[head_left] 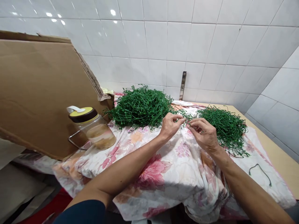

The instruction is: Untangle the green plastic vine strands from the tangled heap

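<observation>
Head view: left fingers [177,117], right fingers [198,123] pinching green strand [187,121].

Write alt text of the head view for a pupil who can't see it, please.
A left hand and a right hand pinch green strands above a flowered cloth, between a larger heap and a smaller heap of them. A lidded jar and cardboard stand on the left.
</observation>
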Available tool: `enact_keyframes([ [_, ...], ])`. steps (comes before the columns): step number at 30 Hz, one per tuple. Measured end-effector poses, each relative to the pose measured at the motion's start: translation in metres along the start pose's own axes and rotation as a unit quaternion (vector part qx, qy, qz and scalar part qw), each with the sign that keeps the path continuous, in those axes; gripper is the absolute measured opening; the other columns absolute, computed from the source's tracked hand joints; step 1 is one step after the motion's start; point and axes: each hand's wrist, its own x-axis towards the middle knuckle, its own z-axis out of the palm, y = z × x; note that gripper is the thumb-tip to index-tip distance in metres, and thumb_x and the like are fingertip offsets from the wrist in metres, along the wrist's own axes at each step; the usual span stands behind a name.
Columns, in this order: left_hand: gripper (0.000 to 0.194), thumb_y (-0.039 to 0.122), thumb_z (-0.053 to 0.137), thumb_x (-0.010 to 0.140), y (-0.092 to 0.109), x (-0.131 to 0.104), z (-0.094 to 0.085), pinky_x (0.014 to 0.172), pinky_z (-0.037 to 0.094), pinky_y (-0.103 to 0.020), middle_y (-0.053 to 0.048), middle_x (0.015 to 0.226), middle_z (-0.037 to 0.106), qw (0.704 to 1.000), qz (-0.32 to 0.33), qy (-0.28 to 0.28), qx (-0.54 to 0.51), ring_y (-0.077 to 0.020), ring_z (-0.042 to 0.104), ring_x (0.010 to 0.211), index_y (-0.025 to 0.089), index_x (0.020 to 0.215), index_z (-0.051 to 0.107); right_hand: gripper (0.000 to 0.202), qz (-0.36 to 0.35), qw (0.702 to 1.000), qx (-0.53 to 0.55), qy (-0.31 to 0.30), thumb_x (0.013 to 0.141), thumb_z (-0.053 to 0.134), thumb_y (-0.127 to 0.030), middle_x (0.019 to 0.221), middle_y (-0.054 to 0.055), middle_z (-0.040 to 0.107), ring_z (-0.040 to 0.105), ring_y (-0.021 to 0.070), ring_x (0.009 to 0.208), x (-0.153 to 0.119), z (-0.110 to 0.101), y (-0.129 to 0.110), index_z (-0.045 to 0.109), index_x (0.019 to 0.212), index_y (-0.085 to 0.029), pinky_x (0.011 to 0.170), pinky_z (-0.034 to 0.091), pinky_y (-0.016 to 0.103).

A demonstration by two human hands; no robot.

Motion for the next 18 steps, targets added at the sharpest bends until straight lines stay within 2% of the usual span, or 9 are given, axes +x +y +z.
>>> enact_keyframes([
  [4,0.02,0.039,0.074,0.08,0.006,-0.002,-0.003,0.062,0.038,-0.028,0.001,0.059,0.059,0.998,0.003,-0.052,0.018,-0.0119,0.047,0.057,0.02,0.081,0.082,0.004,-0.029,0.999,-0.026,0.006,0.093,0.066,-0.022,0.099,0.007,0.072,0.067,0.018,0.08,-0.001,0.0,0.001,0.068,0.09,-0.023,0.064,0.054,0.03],
  [6,0.019,0.037,0.076,0.077,0.005,-0.002,-0.002,0.062,0.038,-0.027,0.0,0.062,0.061,0.998,-0.011,-0.061,-0.006,-0.0119,0.049,0.059,0.019,0.079,0.081,0.005,-0.041,0.999,-0.03,-0.008,0.094,0.065,-0.022,0.096,0.007,0.073,0.068,0.0192,0.085,-0.002,0.001,0.0,0.068,0.091,-0.023,0.068,0.055,0.031],
  [8,0.018,0.034,0.078,0.074,0.001,0.001,-0.001,0.063,0.04,-0.026,-0.001,0.068,0.065,0.994,-0.04,-0.068,-0.074,-0.012,0.052,0.063,0.016,0.075,0.077,0.004,-0.036,0.999,-0.03,-0.027,0.094,0.064,-0.023,0.095,0.006,0.073,0.065,0.0178,0.079,-0.002,0.001,-0.002,0.068,0.091,-0.022,0.068,0.054,0.031],
  [10,0.022,0.035,0.078,0.072,-0.004,0.004,0.0,0.062,0.043,-0.026,-0.002,0.07,0.066,0.977,-0.084,-0.092,-0.173,-0.0117,0.054,0.063,0.014,0.072,0.073,0.006,-0.016,0.998,-0.024,-0.049,0.095,0.064,-0.025,0.095,0.007,0.072,0.062,0.0162,0.072,-0.001,0.0,-0.004,0.068,0.092,-0.022,0.067,0.053,0.031],
  [13,0.028,0.039,0.078,0.072,-0.008,0.007,0.002,0.06,0.046,-0.026,-0.001,0.066,0.063,0.948,-0.124,-0.126,-0.266,-0.0107,0.054,0.058,0.013,0.074,0.068,0.011,0.011,0.997,-0.009,-0.079,0.095,0.062,-0.029,0.096,0.007,0.071,0.062,0.0174,0.076,-0.001,0.001,-0.006,0.068,0.09,-0.021,0.069,0.052,0.031],
  [15,0.029,0.04,0.078,0.073,-0.008,0.006,0.003,0.058,0.047,-0.026,-0.001,0.066,0.063,0.943,-0.12,-0.134,-0.281,-0.0107,0.055,0.057,0.013,0.076,0.066,0.016,0.048,0.996,0.01,-0.079,0.095,0.063,-0.035,0.094,0.007,0.071,0.062,0.0181,0.077,-0.001,0.001,-0.006,0.068,0.089,-0.021,0.069,0.052,0.031],
  [18,0.028,0.04,0.075,0.077,-0.005,0.002,0.005,0.057,0.048,-0.025,-0.002,0.067,0.065,0.952,-0.084,-0.137,-0.26,-0.0111,0.057,0.057,0.014,0.077,0.065,0.031,0.174,0.98,0.085,-0.046,0.096,0.059,-0.049,0.083,0.005,0.069,0.058,0.0154,0.063,0.0,0.001,-0.003,0.064,0.088,-0.02,0.059,0.049,0.029],
])
